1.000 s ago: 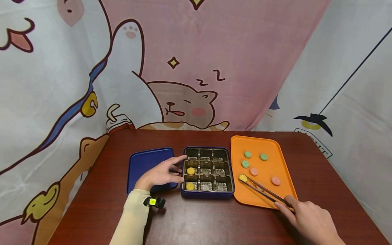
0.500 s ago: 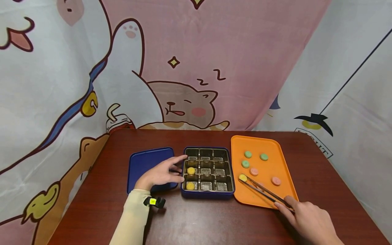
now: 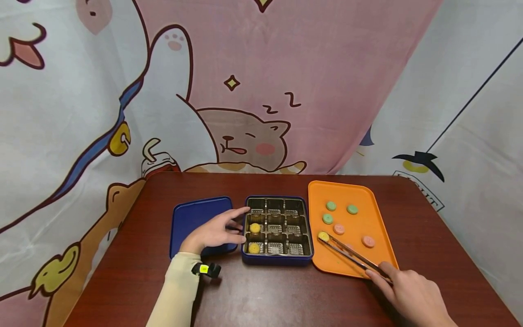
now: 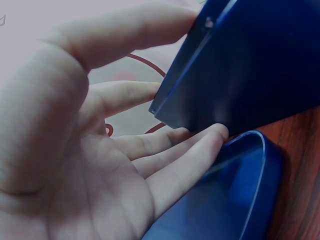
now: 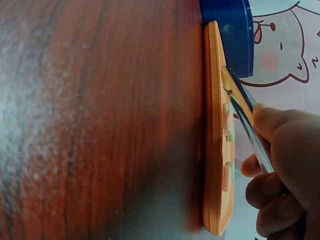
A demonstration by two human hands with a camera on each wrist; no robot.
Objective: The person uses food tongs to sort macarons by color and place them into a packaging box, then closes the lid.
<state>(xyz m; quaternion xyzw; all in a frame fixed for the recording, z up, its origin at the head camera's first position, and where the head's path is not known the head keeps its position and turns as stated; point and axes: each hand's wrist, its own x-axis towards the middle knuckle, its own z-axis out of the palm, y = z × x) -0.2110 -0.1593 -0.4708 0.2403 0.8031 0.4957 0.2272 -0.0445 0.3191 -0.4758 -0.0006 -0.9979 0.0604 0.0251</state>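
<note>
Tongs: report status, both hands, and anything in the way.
Right hand holds tongs, tips at yellow piece on orange tray. Left hand touches blue box. Nothing seen between tray and box.

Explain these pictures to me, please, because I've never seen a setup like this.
There's no robot here, just a person working bare-handed. The wide view comes from a head camera looking forward and down; the two close ones come from cameras on the left and right wrists. On the table lie a blue lid, a blue box divided into compartments, two holding one yellow disc each, and an orange tray with green discs and pink discs. The left hand touches the box's side. The right hand holds tongs, their tips at another yellow disc.
</note>
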